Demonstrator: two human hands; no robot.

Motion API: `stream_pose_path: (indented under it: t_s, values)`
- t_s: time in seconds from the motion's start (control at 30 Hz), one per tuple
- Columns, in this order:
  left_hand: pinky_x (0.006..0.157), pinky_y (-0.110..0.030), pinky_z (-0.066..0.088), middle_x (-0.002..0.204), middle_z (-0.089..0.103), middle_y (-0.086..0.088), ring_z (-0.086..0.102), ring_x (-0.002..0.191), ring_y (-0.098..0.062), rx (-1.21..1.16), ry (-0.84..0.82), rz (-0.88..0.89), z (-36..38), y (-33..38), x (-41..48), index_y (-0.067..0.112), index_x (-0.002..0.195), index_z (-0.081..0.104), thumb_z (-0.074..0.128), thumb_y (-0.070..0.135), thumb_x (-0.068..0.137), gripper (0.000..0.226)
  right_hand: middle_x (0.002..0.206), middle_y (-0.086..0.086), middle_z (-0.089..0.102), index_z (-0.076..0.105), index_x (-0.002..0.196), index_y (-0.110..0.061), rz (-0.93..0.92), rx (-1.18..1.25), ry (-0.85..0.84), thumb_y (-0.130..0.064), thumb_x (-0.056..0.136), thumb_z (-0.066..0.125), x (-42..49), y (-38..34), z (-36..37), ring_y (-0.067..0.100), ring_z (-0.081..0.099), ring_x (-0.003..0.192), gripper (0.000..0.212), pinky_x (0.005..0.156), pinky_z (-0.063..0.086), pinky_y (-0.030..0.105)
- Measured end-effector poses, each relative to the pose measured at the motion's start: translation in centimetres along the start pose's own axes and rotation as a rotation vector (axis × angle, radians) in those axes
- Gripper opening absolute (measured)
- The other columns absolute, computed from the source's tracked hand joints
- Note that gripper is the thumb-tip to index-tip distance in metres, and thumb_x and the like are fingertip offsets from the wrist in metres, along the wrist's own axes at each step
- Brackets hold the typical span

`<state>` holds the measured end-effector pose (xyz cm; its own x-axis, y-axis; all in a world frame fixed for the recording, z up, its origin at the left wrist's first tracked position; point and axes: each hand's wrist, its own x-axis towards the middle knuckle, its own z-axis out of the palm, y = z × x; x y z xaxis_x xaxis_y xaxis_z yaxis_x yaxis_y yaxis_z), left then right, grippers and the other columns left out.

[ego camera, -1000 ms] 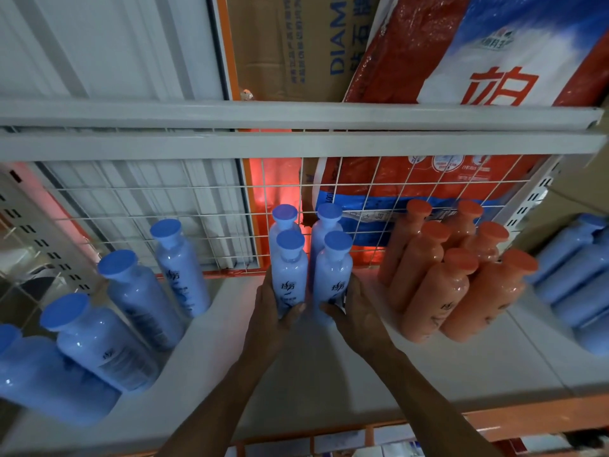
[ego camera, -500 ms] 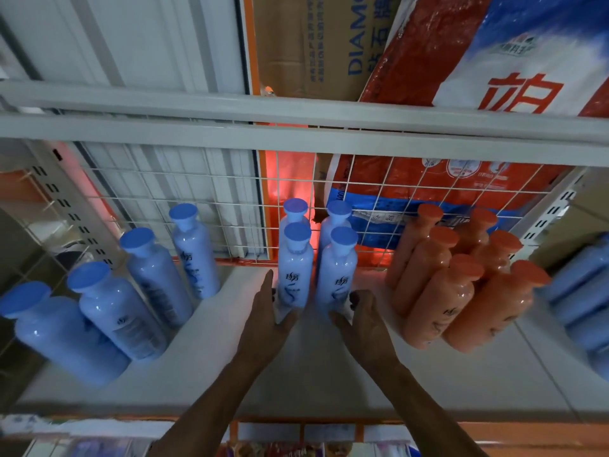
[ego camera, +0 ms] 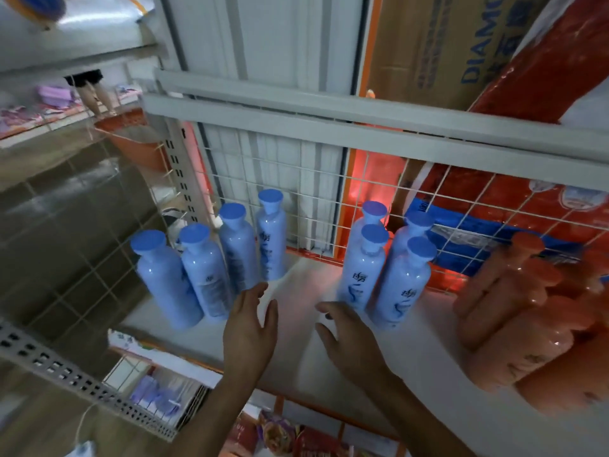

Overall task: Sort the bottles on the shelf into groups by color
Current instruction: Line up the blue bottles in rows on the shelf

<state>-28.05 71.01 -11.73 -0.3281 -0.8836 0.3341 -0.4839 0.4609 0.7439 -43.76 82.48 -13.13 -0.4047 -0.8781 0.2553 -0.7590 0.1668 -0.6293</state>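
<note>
On the white shelf [ego camera: 296, 351] stand three groups of bottles. A row of several blue bottles [ego camera: 204, 275] lines the left end. A tight cluster of several blue bottles [ego camera: 389, 268] stands in the middle. Several orange bottles [ego camera: 520, 308] are packed at the right. My left hand [ego camera: 252, 328] hovers open between the two blue groups, fingers spread, close to the left row. My right hand [ego camera: 349, 334] is open just in front of and left of the middle cluster, not touching it.
A white wire grid [ego camera: 296, 199] backs the shelf, with a grey shelf rail [ego camera: 362, 127] overhead. A cardboard box [ego camera: 428, 44] and red bags [ego camera: 514, 199] sit behind. Packaged goods [ego camera: 280, 433] fill the lower shelf. A person's legs [ego camera: 95, 94] show far left.
Both hands have let go of the middle blue cluster and drawn back toward me, opening. The left hand has shifted left toward the row of blue bottles. The view has swung left.
</note>
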Motion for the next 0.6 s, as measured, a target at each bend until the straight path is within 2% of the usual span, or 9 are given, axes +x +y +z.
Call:
stream_pose_path:
  t_s: [0.17,0.27,0.47,0.6]
  values:
    - [0.075,-0.027,0.045,0.100,0.063,0.007,0.060,0.095,-0.011,0.029,0.120,-0.069,-4.1,-1.7,-0.4,0.022,0.108,0.062,0.064,0.024,0.091,0.017,0.129,-0.007,0.056,0.051,0.132,-0.025,-0.047,0.044,-0.041,-0.030,0.094,0.059,3.9,-3.0,2.2,0.006,0.056,0.111,0.038,0.092,0.046,0.021]
    - [0.073,-0.033,0.051,0.098,0.063,0.008,0.061,0.092,-0.013,0.042,0.150,-0.092,-5.7,-3.1,-0.4,0.022,0.105,0.059,0.066,0.023,0.090,0.017,0.132,-0.006,0.052,0.045,0.137,-0.024,-0.018,0.079,-0.057,-0.030,0.095,0.058,6.1,-4.3,3.2,0.006,0.053,0.113,0.044,0.094,0.047,0.026]
    - [0.074,-0.033,0.053,0.095,0.067,0.014,0.065,0.091,-0.010,0.042,0.155,-0.078,-6.9,-3.8,0.3,0.025,0.101,0.062,0.066,0.023,0.089,0.013,0.135,-0.007,0.049,0.042,0.139,-0.026,0.025,0.131,0.009,-0.027,0.093,0.062,9.4,-5.4,3.4,0.014,0.054,0.114,0.051,0.095,0.048,0.034]
    - [0.069,-0.031,0.047,0.102,0.056,0.011,0.061,0.092,-0.013,0.010,0.147,-0.091,-6.7,-3.7,1.3,0.029,0.105,0.049,0.068,0.032,0.086,0.027,0.138,-0.009,0.047,0.040,0.141,-0.027,0.031,0.119,0.012,-0.035,0.092,0.061,10.4,-5.2,3.8,0.013,0.051,0.117,0.053,0.097,0.047,0.036]
